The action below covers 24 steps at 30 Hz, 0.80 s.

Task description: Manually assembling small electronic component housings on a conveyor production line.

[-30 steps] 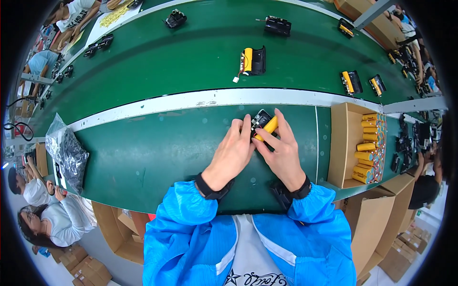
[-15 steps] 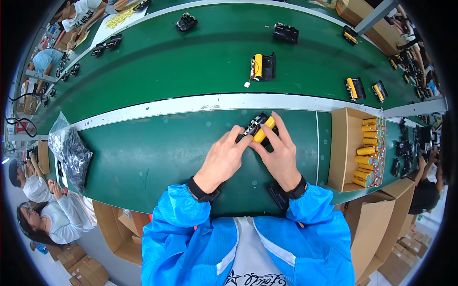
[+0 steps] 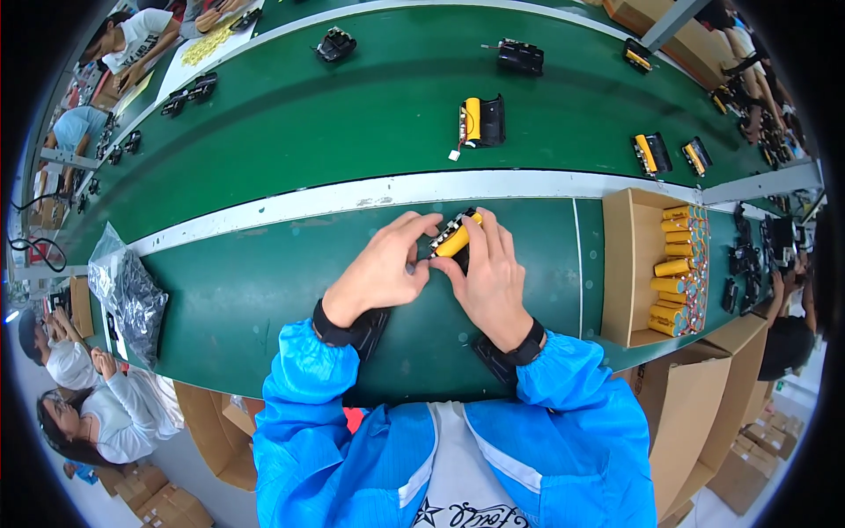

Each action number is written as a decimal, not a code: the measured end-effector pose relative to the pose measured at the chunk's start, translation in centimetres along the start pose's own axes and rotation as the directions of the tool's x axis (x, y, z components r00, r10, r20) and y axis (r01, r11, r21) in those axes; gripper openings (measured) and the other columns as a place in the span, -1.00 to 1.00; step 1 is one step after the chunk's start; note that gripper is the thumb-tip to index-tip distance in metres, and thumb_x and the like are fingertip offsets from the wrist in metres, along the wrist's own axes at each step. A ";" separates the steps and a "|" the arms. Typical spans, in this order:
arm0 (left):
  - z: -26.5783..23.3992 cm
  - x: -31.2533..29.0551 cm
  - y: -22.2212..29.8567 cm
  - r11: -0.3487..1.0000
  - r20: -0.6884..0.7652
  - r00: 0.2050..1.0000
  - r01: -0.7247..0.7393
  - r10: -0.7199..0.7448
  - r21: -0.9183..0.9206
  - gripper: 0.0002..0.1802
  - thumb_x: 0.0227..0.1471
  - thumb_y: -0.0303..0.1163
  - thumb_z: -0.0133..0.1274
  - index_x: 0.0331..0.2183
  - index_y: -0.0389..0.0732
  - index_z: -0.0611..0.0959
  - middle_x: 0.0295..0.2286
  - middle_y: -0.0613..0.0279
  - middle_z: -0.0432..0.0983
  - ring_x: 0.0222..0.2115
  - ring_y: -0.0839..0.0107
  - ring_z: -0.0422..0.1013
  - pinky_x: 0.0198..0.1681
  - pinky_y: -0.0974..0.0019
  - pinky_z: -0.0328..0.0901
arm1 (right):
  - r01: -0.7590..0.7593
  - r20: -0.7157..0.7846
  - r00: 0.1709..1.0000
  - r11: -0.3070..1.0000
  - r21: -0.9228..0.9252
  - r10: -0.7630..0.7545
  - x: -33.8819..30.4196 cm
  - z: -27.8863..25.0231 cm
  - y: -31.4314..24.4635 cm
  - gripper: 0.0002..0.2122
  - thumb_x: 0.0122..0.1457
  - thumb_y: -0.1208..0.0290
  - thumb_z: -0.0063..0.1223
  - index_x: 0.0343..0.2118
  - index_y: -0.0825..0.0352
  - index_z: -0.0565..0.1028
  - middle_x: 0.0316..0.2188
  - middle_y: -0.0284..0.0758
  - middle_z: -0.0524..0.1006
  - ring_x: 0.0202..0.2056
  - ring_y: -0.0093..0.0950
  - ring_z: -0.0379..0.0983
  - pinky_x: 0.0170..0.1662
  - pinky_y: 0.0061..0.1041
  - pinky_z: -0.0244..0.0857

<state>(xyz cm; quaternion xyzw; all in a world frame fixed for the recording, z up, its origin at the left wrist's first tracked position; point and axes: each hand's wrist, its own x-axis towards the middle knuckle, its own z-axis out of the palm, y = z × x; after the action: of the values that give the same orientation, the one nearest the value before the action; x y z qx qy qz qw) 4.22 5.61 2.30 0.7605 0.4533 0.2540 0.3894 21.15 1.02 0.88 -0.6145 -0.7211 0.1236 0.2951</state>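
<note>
A black plastic housing (image 3: 468, 214) with a yellow cylindrical battery (image 3: 455, 238) lying in it is held tilted above the green bench, in front of me. My right hand (image 3: 487, 280) grips it from the right, fingers over the battery's upper end and thumb below. From the left, my left hand (image 3: 385, 264) curls its fingers and thumb against the housing's left side, by the white connector parts. Part of the housing is hidden by my fingers. Two dark pieces lie under my wrists, a black part (image 3: 374, 334) at the left and another black part (image 3: 495, 359) at the right.
To the right stands a cardboard box (image 3: 623, 273) of yellow batteries with wires. A clear bag (image 3: 132, 299) of dark parts lies left. Beyond a white rail (image 3: 387, 191), a green belt (image 3: 352, 132) carries several black housings, some with batteries. Other people work at both sides.
The battery, earlier pinched at an angle over the housing, now sits down in it. Both hands have shifted left, and my left hand has turned to the housing's left side.
</note>
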 end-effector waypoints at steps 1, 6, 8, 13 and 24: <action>0.0 0.7 0.1 0.995 0.040 0.995 0.096 -0.094 -0.032 -0.58 -0.11 -0.50 0.20 -0.12 -0.32 0.57 -0.33 0.08 0.53 -0.50 0.24 0.42 -0.44 0.27 0.33 | -0.006 -0.007 1.000 1.000 -0.005 0.006 0.0 0.0 0.1 -0.36 -0.08 0.31 0.40 0.05 0.47 0.36 0.04 -0.03 0.39 -0.02 -0.05 0.42 -0.16 -0.25 0.46; 2.7 5.1 0.1 0.947 0.187 0.928 0.312 -0.321 0.076 -0.64 -0.20 -0.33 0.32 -0.34 -0.30 0.60 -0.57 0.23 0.47 -0.61 0.46 0.30 -0.55 0.37 0.22 | -0.057 0.018 0.998 0.998 0.018 0.057 0.3 -0.8 1.6 -0.28 -0.06 0.34 0.36 0.11 0.55 0.23 0.06 -0.01 0.38 0.02 -0.05 0.38 -0.13 -0.22 0.44; 3.1 6.5 -0.2 0.959 0.226 0.932 0.275 -0.285 0.073 -0.65 -0.20 -0.27 0.34 -0.41 -0.29 0.60 -0.61 0.21 0.47 -0.60 0.44 0.34 -0.54 0.32 0.25 | -0.054 -0.013 0.998 0.998 -0.021 0.054 0.4 -1.2 2.6 -0.27 -0.05 0.37 0.35 0.12 0.58 0.19 0.05 -0.01 0.40 0.02 -0.05 0.38 -0.11 -0.21 0.43; 4.3 8.6 2.1 0.930 0.300 0.880 0.344 -0.368 0.131 -0.65 -0.22 -0.26 0.37 -0.48 -0.26 0.57 -0.63 0.25 0.45 -0.60 0.47 0.34 -0.55 0.32 0.23 | 0.060 -0.036 0.998 0.990 0.126 -0.056 -0.9 -9.0 7.3 -0.54 0.01 0.46 0.27 -0.01 0.46 0.42 -0.05 -0.04 0.49 -0.05 -0.08 0.44 -0.09 -0.25 0.43; 3.1 10.8 2.5 0.966 0.118 0.988 0.072 -0.104 0.250 -0.58 -0.26 -0.23 0.40 -0.47 -0.35 0.60 -0.63 0.21 0.46 -0.60 0.42 0.37 -0.52 0.29 0.26 | -0.397 -0.133 0.898 0.642 -0.656 0.419 -5.8 -27.5 23.0 -0.63 -0.22 0.51 0.37 -0.24 0.35 0.58 -0.21 -0.14 0.45 -0.08 -0.10 0.35 0.00 -0.26 0.33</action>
<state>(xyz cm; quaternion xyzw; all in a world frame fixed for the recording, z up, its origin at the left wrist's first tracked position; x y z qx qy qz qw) 12.69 13.32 2.92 0.7968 0.4882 0.1285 0.3322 56.16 -4.71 8.75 -0.8229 -0.5638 -0.0702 0.0085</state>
